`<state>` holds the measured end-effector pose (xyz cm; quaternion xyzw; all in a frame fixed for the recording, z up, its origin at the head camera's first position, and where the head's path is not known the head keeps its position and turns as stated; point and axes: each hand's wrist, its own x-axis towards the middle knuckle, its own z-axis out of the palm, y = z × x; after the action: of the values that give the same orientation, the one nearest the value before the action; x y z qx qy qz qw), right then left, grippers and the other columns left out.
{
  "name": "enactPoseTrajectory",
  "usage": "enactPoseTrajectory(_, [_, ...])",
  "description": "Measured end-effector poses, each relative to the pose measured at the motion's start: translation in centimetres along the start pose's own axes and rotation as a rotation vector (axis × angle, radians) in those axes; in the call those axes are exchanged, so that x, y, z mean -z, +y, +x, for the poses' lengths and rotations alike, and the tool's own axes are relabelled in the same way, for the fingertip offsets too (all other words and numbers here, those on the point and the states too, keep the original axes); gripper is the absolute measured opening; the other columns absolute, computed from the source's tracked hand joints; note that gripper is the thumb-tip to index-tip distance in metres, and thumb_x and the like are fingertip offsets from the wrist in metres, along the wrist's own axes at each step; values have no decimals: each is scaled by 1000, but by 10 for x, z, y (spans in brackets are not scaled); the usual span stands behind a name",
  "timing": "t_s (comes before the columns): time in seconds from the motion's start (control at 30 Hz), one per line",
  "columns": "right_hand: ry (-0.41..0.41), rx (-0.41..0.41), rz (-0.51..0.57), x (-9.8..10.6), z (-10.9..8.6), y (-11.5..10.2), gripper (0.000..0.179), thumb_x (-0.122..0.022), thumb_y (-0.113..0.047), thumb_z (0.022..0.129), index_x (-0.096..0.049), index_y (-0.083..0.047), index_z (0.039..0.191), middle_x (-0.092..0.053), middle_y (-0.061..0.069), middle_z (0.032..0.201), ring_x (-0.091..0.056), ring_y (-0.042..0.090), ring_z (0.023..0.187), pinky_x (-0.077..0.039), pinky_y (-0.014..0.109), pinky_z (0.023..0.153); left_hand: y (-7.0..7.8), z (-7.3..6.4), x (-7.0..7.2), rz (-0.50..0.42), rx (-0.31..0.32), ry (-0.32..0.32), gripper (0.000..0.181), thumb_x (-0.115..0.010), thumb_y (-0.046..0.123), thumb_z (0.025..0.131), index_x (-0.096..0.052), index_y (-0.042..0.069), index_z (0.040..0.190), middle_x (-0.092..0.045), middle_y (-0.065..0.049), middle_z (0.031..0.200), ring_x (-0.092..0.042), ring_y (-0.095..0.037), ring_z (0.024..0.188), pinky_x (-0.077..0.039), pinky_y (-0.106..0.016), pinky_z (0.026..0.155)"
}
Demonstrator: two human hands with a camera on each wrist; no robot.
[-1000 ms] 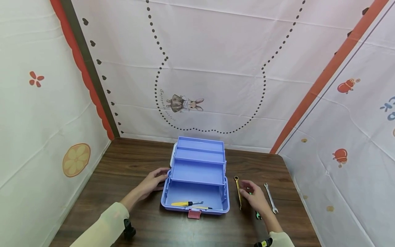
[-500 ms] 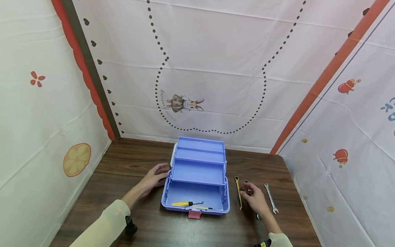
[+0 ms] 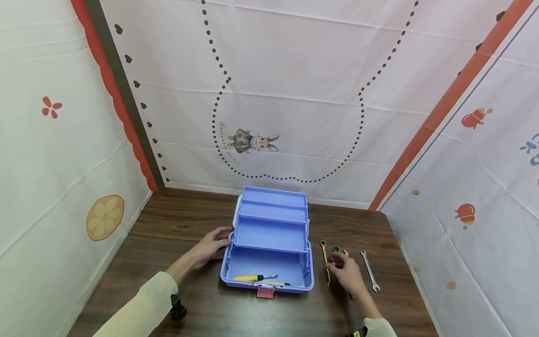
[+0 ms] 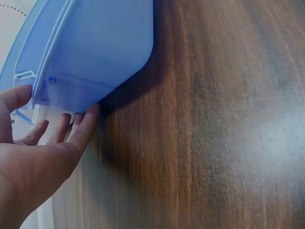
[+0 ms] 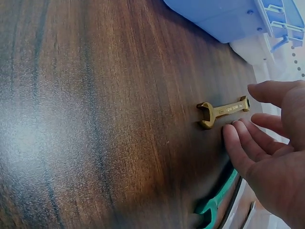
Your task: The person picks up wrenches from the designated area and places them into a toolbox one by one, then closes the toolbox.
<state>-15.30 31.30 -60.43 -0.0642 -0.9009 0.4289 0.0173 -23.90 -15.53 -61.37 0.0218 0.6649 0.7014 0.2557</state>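
Observation:
My left hand (image 3: 210, 244) touches the left side of a blue toolbox (image 3: 269, 260), its thumb at the rim and its fingertips on the lower outer wall in the left wrist view. My right hand (image 3: 345, 273) hovers beside a gold combination wrench (image 5: 228, 109) on the table, thumb and fingers spread apart around its far end. Under that hand lies a green wrench (image 5: 217, 199), partly hidden. A yellow-handled screwdriver (image 3: 247, 278) and a thin yellow tool (image 3: 275, 283) lie in the toolbox's bottom.
A silver open-end wrench (image 3: 369, 271) lies farther right. Another wrench's end (image 3: 345, 252) shows beyond my right hand. The toolbox's tiered trays (image 3: 271, 234) are raised at the back, and its pink latch (image 3: 265, 293) hangs down in front. Printed cloth walls (image 3: 290, 117) enclose the dark wooden table (image 3: 189, 210).
My right hand has shifted slightly toward the front and left, closer to the gold wrench. The green wrench's ring end and another wrench's end have come into view behind it. My left hand stays at the toolbox.

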Motion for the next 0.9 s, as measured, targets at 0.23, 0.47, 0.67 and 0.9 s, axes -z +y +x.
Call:
enactPoseTrajectory(0.23, [-9,-25,-20,-2,1,2,40,-81,-6,92,-69,7,128,-75,16,111,-69,24,99,-55,26,79,-5,-11,3,22,42,-20,65,-64,20,107,-34,3,163,-44,-27,157,-52,-41,139,-60,-53,98])
enactPoseTrajectory(0.47, [0,14,-25,-5,2,-1,39,-82,-4,89,-69,10,122,-74,18,103,-69,25,92,-56,29,77,-9,-14,2,40,29,-19,63,-66,25,107,-40,5,160,-46,-25,155,-55,-41,136,-60,-54,97])
enactPoseTrajectory(0.67, [3,17,-35,-8,1,-4,38,-83,-1,87,-69,11,120,-74,18,104,-70,29,94,-58,32,80,-11,-15,0,27,36,-16,64,-68,27,106,-41,7,161,-43,-25,157,-55,-41,135,-60,-54,96])
enactPoseTrajectory(0.9, [20,20,-34,-12,5,-6,41,-80,1,87,-66,12,124,-72,18,105,-70,29,95,-58,32,82,-8,-18,-1,34,12,-17,66,-67,28,107,-39,4,161,-41,-28,158,-54,-44,136,-60,-55,96])
